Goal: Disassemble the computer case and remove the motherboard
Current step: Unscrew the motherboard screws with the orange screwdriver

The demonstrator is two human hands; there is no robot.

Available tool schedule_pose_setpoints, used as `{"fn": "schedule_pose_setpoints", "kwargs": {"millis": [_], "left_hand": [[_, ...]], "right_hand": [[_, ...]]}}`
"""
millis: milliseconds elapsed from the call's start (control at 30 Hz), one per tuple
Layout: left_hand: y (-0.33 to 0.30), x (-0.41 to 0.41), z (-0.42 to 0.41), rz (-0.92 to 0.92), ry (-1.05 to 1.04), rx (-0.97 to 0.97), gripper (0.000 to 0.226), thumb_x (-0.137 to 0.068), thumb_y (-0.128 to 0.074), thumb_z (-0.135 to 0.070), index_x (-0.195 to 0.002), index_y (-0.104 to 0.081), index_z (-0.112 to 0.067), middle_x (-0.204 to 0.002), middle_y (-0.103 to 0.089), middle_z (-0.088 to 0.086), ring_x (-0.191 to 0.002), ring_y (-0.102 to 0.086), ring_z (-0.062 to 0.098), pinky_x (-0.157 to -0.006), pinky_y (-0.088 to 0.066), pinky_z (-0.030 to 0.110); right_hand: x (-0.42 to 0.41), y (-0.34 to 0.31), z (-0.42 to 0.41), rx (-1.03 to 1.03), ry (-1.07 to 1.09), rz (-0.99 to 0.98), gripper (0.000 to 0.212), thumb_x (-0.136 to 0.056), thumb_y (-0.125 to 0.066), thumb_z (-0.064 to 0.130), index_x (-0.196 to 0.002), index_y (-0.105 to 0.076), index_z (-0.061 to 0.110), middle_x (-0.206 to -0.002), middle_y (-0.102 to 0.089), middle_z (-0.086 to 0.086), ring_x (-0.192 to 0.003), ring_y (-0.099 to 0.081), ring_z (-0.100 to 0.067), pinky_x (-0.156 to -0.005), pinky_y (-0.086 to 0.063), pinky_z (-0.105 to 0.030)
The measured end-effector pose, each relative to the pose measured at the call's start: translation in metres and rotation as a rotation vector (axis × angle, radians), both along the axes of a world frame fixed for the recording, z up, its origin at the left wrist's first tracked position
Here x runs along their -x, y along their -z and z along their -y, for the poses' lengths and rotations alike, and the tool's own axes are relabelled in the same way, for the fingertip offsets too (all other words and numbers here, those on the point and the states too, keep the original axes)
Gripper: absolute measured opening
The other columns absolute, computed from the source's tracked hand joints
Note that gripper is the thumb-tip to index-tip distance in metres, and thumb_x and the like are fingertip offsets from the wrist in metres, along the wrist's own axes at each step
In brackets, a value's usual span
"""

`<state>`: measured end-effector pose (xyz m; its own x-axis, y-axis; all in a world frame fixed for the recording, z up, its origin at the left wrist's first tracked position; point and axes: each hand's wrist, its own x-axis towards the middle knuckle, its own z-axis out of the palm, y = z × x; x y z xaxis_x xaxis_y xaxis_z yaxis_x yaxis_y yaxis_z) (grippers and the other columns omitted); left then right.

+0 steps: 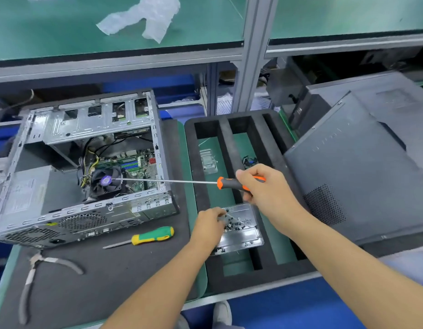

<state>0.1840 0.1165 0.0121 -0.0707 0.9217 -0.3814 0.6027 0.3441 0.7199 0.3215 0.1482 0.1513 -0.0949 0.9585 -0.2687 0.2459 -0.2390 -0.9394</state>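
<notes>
Right hand (pixel 265 186) grips screwdriver (pixel 231 182) — left hand (pixel 209 225) (fingers curled) at screws (pixel 236 224).

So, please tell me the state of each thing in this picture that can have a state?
Computer case: lying on its side, open.
Motherboard: inside the case, not removed.
Orange screwdriver: gripped by right hand.
Left hand: fingers at the screws in the clear tray.
Green screwdriver: lying unused.
Pliers: lying, handles spread.
Side panel: removed.
</notes>
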Motion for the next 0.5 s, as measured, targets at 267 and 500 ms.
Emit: {"fn": "schedule_pose_setpoints", "kwargs": {"millis": [267, 500], "left_hand": [[-0.007, 0.029, 0.017, 0.026, -0.035, -0.138, 0.029, -0.089, -0.065, -0.033, -0.117, -0.066, -0.026, -0.108, -0.061, -0.010, -0.067, -0.060, 0.002, -0.077, -0.053, 0.027], [-0.015, 0.098, 0.050, -0.031, -0.049, -0.190, 0.014, -0.093, -0.061, -0.032, -0.104, -0.069, -0.028, -0.085, -0.062, -0.016, -0.073, -0.062, 0.003, -0.071, -0.048, 0.018]], "right_hand": [[0.005, 0.004, -0.014, 0.029, -0.021, -0.062, 0.027, -0.089, -0.067, 0.039, -0.075, -0.063, 0.016, -0.064, -0.058, -0.002, -0.058, -0.053, -0.015, -0.063, -0.044, -0.035], [0.019, 0.024, -0.017, 0.289, -0.012, -0.464, 0.035, -0.078, -0.075, 0.039, -0.089, -0.067, 0.006, -0.080, -0.067, -0.007, -0.071, -0.060, -0.014, -0.065, -0.051, -0.021]]}}
